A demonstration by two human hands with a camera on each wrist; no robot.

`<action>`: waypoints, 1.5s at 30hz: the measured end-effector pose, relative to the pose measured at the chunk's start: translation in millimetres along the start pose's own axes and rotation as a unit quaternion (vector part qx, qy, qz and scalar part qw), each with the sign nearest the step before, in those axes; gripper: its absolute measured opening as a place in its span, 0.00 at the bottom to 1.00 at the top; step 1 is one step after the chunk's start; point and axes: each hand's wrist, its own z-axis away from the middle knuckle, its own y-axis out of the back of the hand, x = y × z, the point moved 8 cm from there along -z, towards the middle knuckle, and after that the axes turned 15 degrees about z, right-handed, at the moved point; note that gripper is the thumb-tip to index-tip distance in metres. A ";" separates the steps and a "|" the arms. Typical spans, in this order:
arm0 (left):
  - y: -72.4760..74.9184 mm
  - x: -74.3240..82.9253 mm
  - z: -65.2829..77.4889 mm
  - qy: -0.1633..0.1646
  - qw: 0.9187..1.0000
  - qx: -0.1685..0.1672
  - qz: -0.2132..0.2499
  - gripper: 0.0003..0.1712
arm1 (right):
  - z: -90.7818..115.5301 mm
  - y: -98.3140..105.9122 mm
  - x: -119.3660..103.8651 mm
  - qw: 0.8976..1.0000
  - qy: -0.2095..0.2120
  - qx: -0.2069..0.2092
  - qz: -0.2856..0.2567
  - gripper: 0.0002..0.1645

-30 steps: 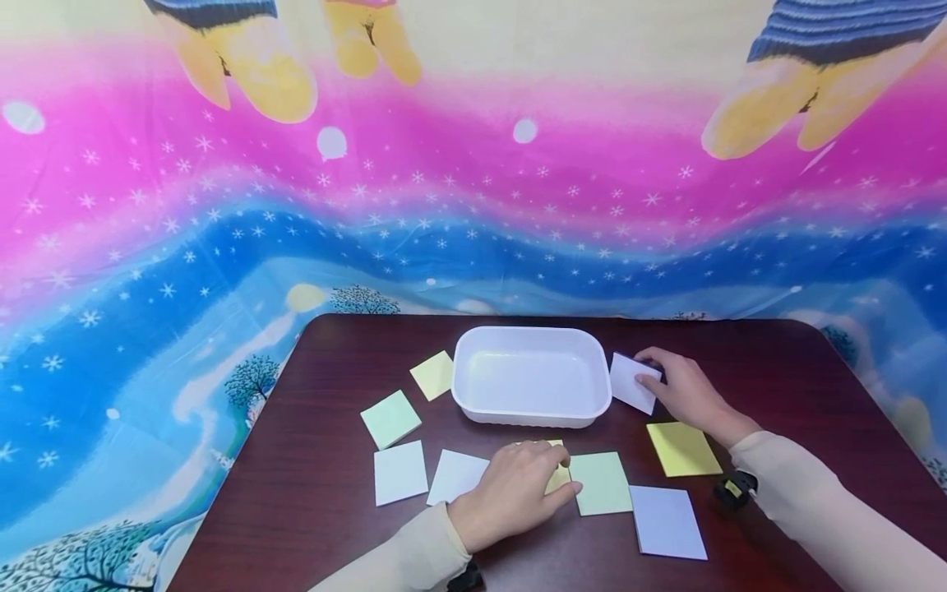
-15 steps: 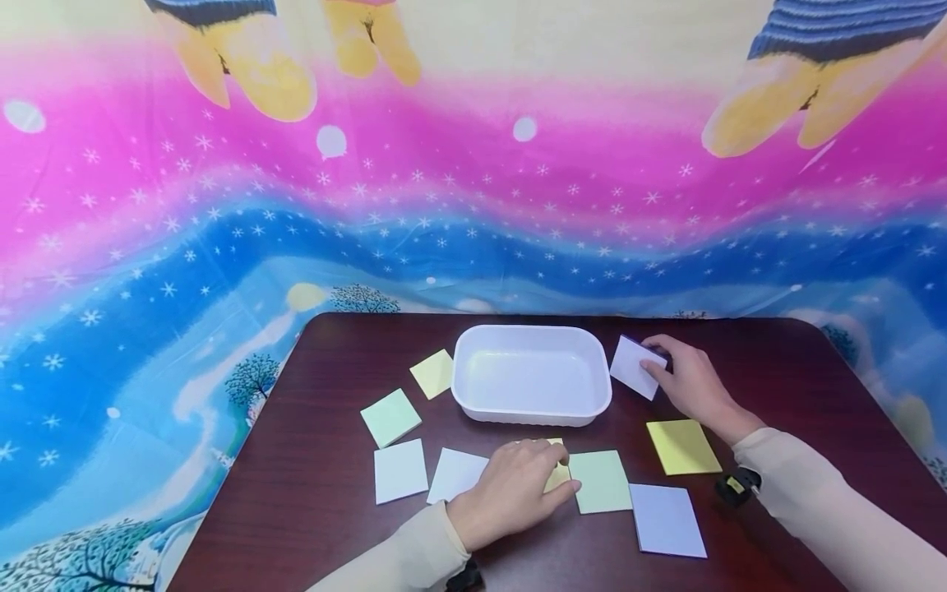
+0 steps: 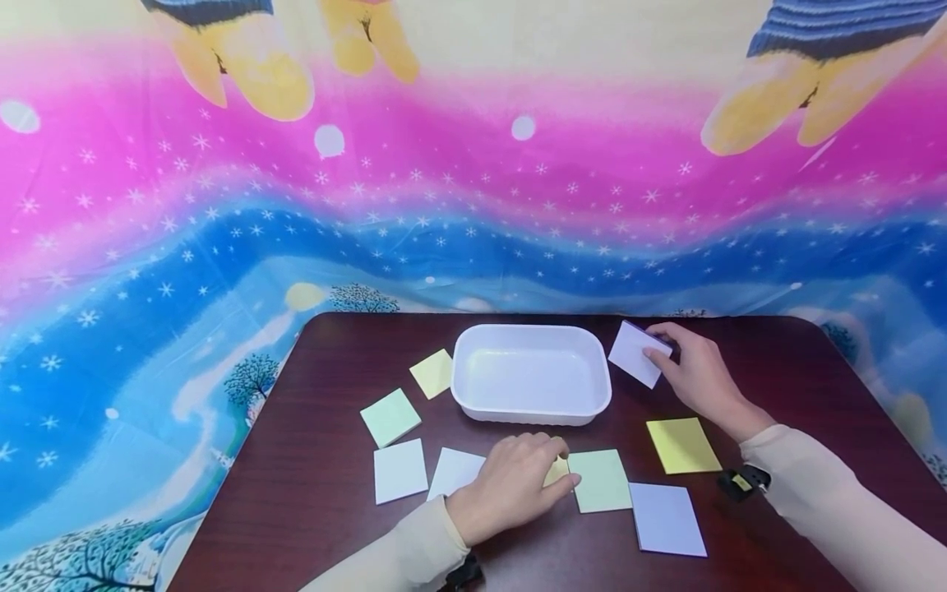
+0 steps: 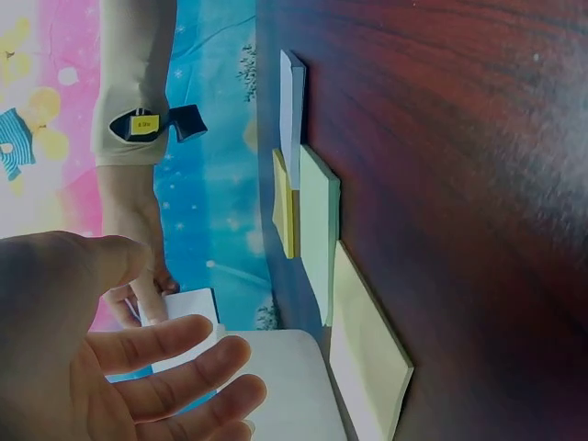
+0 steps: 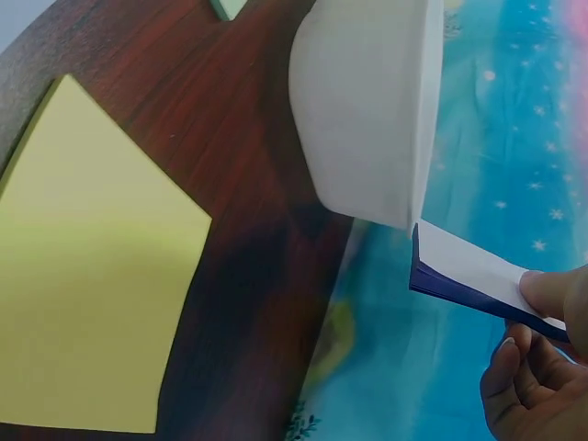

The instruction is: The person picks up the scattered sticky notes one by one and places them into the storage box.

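Observation:
My right hand point(image 3: 710, 378) pinches a pad of sticky notes point(image 3: 635, 353), thumb on its white top and fingers underneath. Raised at the right end of the white plastic tub point(image 3: 473, 413), the pad shows a dark blue edge point(image 5: 459, 285) in the right wrist view. My left hand point(image 3: 506, 485) hovers over the near part of the table, its fingers loosely bent and holding nothing in the left wrist view. Partly covered by that hand in the head view is a pale yellow pad point(image 3: 556, 471); a light green pad point(image 3: 599, 481) lies just right of it.
Around the tub on the dark wooden table point(image 3: 296, 493) lie more pads: a bright yellow one point(image 3: 682, 446), a lavender one point(image 3: 668, 520), white ones point(image 3: 400, 471), a mint one point(image 3: 390, 418) and a small yellow one point(image 3: 432, 374). A printed cloth point(image 3: 473, 205) hangs behind.
My right hand has lifted the white-topped pad and moved slightly away from me and to the right, turning the pad a little. The left hand has barely moved.

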 end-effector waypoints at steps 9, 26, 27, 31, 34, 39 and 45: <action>3.8 -1.6 -2.0 0.005 1.000 -0.002 -0.003 0.17 | 2.5 3.3 -10.2 1.000 0.001 -0.004 -0.002 0.20; 8.5 -4.0 -3.0 0.003 1.000 0.010 -0.007 0.18 | 3.5 9.5 -31.0 1.000 0.026 0.008 -0.007 0.17; 8.7 -4.3 -3.3 0.004 1.000 0.010 -0.007 0.18 | 3.5 9.1 -32.2 1.000 0.028 0.007 -0.008 0.17; 10.3 -5.4 -4.0 0.007 1.000 0.009 -0.006 0.18 | 3.6 7.4 -38.3 0.999 0.037 0.001 -0.010 0.18; 12.0 -6.0 -4.3 0.009 1.000 0.010 -0.003 0.18 | 3.8 8.0 -42.8 0.999 0.045 0.003 -0.012 0.18; 16.0 -7.5 -4.9 0.010 1.000 0.014 0.002 0.18 | 3.8 9.2 -48.2 0.998 0.055 0.003 -0.016 0.18; 19.0 -9.4 -5.8 0.011 1.000 0.019 0.003 0.17 | 2.9 8.9 -54.6 0.998 0.063 -0.004 -0.019 0.18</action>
